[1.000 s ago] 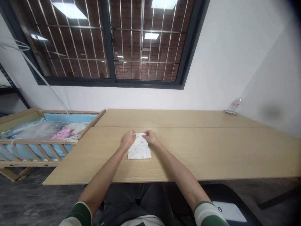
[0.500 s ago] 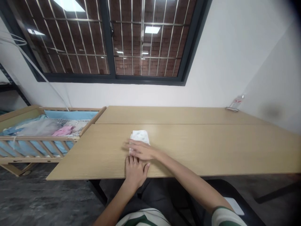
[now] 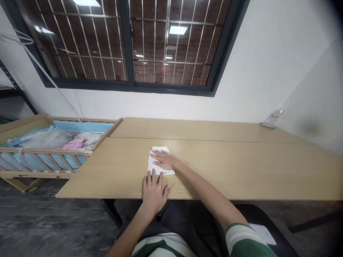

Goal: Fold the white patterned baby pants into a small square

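A small folded white cloth [image 3: 158,150] with a faint print lies on the wooden table [image 3: 227,167], near its front edge. My right hand [image 3: 164,159] lies flat on top of the cloth, fingers stretched out toward the left. My left hand [image 3: 154,191] rests flat on the table just in front of the cloth, fingers spread and their tips touching its near edge. Neither hand grips anything.
A wooden baby cot [image 3: 45,150] with blue lining and pink and white clothes stands against the table's left end. A plastic bottle [image 3: 271,119] lies at the far right by the wall. A barred window [image 3: 128,43] is above. A white sheet [image 3: 261,233] lies low right.
Both hands left the cloth's far edge. The right hand came to lie flat on the cloth and has slid slightly away; the left hand drew back to the table's front edge.
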Available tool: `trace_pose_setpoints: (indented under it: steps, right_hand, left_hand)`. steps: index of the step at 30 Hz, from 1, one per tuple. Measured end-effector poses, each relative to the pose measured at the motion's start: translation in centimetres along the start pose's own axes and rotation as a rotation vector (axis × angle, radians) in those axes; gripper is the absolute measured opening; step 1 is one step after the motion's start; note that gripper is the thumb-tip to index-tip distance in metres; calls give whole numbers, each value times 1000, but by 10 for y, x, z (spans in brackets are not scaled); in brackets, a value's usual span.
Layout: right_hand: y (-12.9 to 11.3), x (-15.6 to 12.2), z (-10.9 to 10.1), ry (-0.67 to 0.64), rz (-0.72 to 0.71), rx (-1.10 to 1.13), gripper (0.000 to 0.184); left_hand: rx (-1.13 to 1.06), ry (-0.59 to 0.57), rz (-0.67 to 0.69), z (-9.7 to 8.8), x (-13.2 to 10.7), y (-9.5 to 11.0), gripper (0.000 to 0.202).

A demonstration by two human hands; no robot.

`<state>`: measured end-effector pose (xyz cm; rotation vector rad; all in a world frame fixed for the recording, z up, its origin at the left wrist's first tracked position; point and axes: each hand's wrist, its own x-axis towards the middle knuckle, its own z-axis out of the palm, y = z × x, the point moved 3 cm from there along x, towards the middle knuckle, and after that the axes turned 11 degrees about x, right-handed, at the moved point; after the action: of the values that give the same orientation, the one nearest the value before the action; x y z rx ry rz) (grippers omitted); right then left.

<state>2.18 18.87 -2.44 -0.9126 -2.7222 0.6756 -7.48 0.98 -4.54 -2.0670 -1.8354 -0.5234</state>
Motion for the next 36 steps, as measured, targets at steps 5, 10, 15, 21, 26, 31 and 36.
trace_pose_setpoints:
  steps: [5, 10, 15, 21, 26, 31, 36]
  right_hand:
    - [31, 20, -11, 55, 80, -74, 65]
    - [38, 25, -9, 54, 84, -111, 67]
    - [24, 14, -14, 229, 6, -133, 61]
    - [1, -38, -23, 491, 2, 75, 38]
    - [-16, -80, -14, 270, -50, 235, 41]
    - [-20, -102, -7, 147, -36, 219, 81]
    - [-23, -101, -11, 224, -60, 327, 42]
  left_hand:
    - [2, -15, 11, 2, 0, -1, 60]
    - [43, -21, 17, 2, 0, -2, 60]
    - [59, -34, 45, -1, 2, -3, 57]
    - [-84, -117, 146, 7, 21, -40, 39]
    - [-229, -160, 195, 19, 45, -74, 28]
    - [-349, -186, 212, 20, 58, -79, 32]
    - [-515, -257, 184, 8, 77, -94, 37]
